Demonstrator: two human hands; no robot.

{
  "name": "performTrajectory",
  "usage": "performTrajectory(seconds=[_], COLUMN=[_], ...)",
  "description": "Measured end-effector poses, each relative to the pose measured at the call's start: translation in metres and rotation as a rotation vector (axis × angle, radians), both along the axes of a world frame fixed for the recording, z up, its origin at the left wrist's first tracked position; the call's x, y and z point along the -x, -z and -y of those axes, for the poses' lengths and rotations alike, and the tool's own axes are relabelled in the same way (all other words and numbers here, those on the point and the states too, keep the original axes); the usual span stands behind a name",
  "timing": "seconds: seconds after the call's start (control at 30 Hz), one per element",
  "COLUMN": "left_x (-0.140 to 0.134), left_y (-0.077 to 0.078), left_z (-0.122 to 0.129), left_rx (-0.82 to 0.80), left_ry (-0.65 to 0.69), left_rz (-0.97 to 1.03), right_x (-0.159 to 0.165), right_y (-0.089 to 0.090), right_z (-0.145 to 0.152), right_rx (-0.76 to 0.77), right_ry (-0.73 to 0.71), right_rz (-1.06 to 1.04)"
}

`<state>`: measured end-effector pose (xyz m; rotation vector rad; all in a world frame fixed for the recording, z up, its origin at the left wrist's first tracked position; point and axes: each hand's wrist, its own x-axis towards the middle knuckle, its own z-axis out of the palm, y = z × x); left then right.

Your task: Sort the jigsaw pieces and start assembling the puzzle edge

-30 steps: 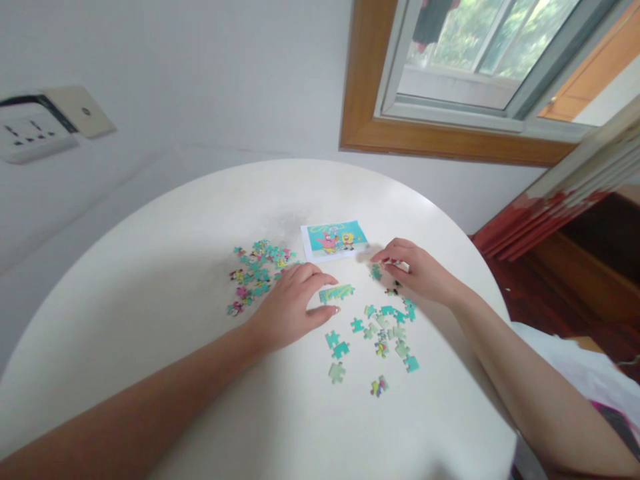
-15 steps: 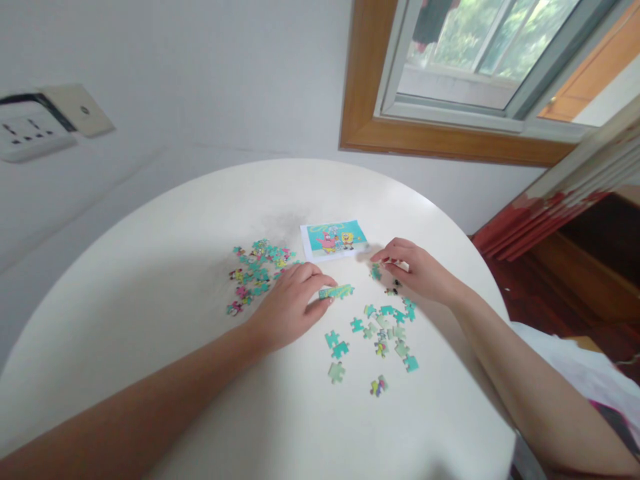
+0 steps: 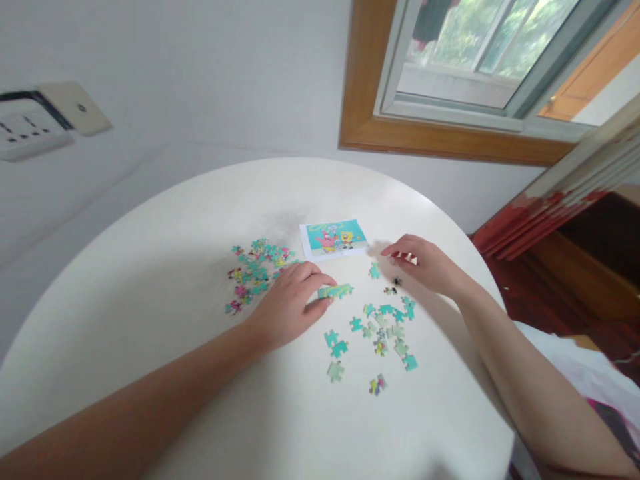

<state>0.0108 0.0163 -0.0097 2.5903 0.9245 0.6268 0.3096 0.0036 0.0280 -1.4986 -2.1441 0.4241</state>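
Note:
My left hand has its thumb and fingers around the left end of a joined strip of puzzle pieces, teal with yellow-green marks, lying on the table. My right hand hovers to the right of the picture card, fingers curved and apart, with nothing visible in them. Just left of and below its fingertips lies a teal puzzle piece. Two small dark-marked pieces, one of them a white-and-brown puzzle piece, lie under this hand. Beyond the strip is the reference picture card with cartoon figures.
A heap of mixed puzzle pieces lies left of my left hand, partly behind it. Several loose teal and pale green pieces spread over the near right of the round white table. A wall and a wood-framed window stand behind.
My right hand has drawn back to the right, away from the teal piece, which now lies uncovered on the table. My left hand and the strip have stayed in place.

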Motion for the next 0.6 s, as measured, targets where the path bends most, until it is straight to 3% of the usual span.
performTrajectory(seconds=[0.27, 0.37, 0.6], left_x=[-0.001, -0.001, -0.001], left_y=[0.000, 0.000, 0.001], left_z=[-0.001, -0.001, -0.003], left_rx=[0.007, 0.004, 0.007], left_ry=[-0.007, -0.002, -0.007], left_rz=[-0.005, -0.006, -0.008], right_x=[-0.020, -0.026, -0.022], right_y=[-0.006, -0.012, -0.021], right_z=[0.005, 0.010, 0.015], right_rx=[0.195, 0.266, 0.292], right_ry=[0.044, 0.000, -0.058], right_rz=[0.056, 0.103, 0.077])
